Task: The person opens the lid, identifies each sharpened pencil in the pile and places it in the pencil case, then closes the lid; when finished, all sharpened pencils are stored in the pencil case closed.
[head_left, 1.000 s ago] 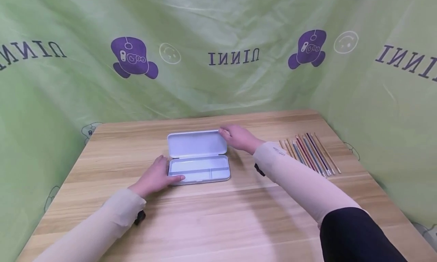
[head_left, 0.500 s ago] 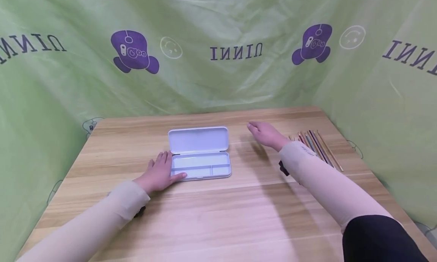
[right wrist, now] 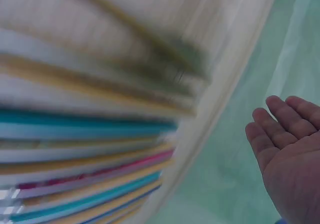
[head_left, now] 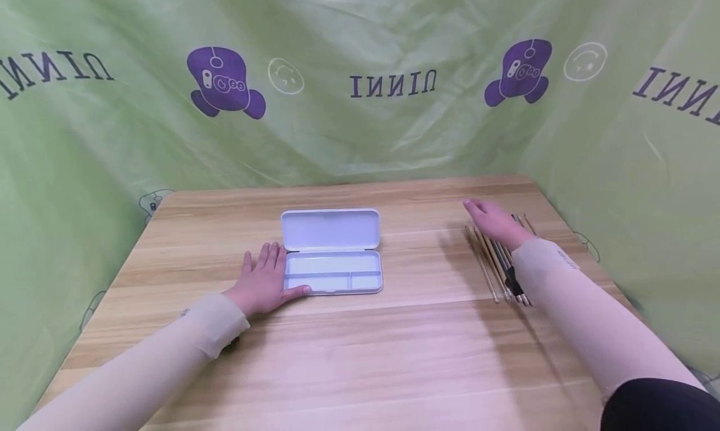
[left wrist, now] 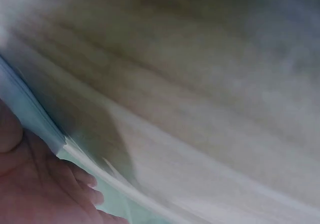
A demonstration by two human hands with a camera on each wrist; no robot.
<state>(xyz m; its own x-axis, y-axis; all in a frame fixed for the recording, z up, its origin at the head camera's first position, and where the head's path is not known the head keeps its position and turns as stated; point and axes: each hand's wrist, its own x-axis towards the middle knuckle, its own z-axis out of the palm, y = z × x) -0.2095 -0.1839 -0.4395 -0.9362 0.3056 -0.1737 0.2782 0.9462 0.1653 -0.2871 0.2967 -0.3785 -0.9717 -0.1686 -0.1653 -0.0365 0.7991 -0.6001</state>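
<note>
Your spread-fingered left hand (head_left: 261,284) rests against the pencil case (head_left: 330,262); right of it, your loose-fingered right hand (head_left: 497,223) hangs above pencils (right wrist: 90,160), probably light, stiff: pinch mid-shaft.

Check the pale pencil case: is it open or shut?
Open. In the head view, its lid is raised behind the base, whose divided inside shows.

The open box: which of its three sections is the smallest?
The front right section of the open box; a short divider parts it from the longer front left section, and the back section runs behind both.
</note>
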